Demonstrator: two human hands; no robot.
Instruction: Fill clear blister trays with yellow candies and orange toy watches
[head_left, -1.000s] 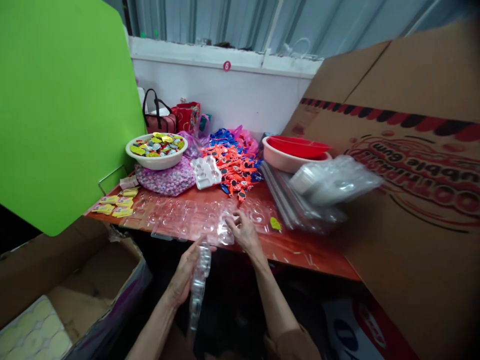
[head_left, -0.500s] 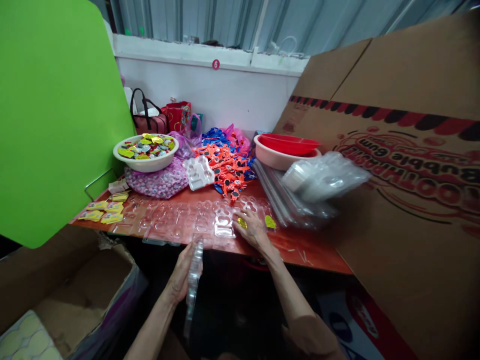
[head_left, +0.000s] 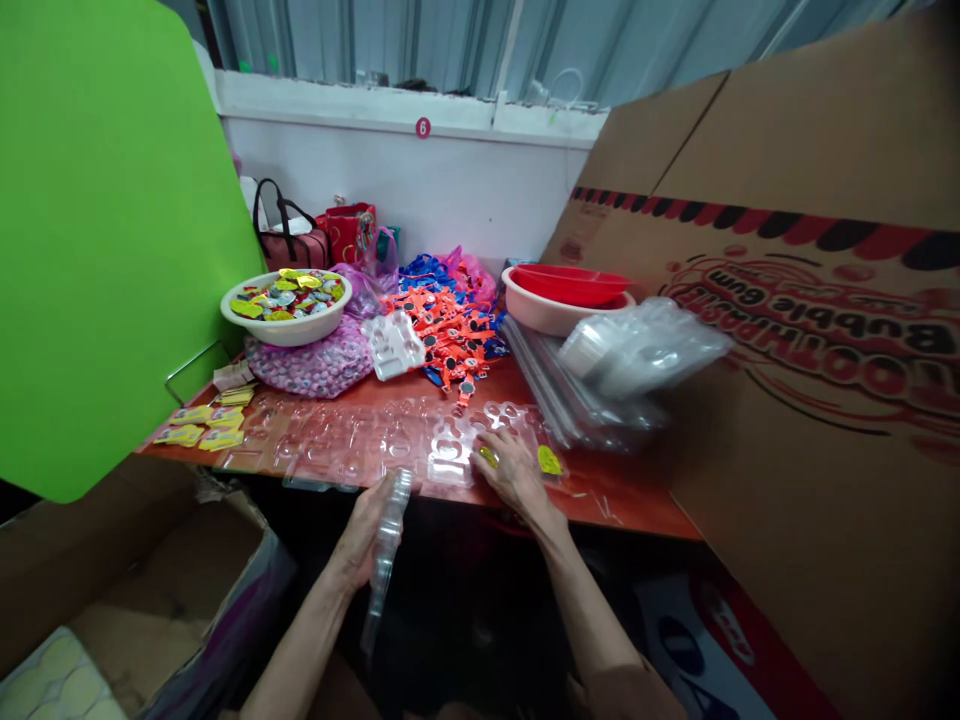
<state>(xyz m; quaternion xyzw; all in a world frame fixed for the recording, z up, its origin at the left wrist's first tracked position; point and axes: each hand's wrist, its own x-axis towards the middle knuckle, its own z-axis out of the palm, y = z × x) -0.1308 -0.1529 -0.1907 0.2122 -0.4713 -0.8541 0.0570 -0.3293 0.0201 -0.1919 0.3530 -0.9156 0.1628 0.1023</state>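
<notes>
My left hand (head_left: 369,528) is closed around a stack of clear plastic blister trays (head_left: 388,555), held on edge in front of the table. On the red tabletop lies a row of clear moulded trays (head_left: 379,440), partly overlapping. My right hand (head_left: 514,472) rests on the right part of this row, palm down, fingers stretched out over the plastic. A yellow foil-like piece (head_left: 488,456) shows beside its fingers; part of it is hidden. Another yellow piece (head_left: 550,460) sits in the rightmost tray, just right of the hand.
Behind the row are a white basin (head_left: 330,318) of wrapped pieces, a net bag of small balls (head_left: 315,365), orange toy watches (head_left: 457,345) and a white tray (head_left: 394,345). Plastic-wrapped trays (head_left: 600,400) and a red basin (head_left: 570,285) stand right. Yellow cards (head_left: 199,428) lie left. A cardboard sheet (head_left: 787,420) borders the right.
My right hand has shifted slightly right and nearer to me. The rightmost tray with its yellow piece has slid right. My left hand keeps its stack; the view has turned slightly.
</notes>
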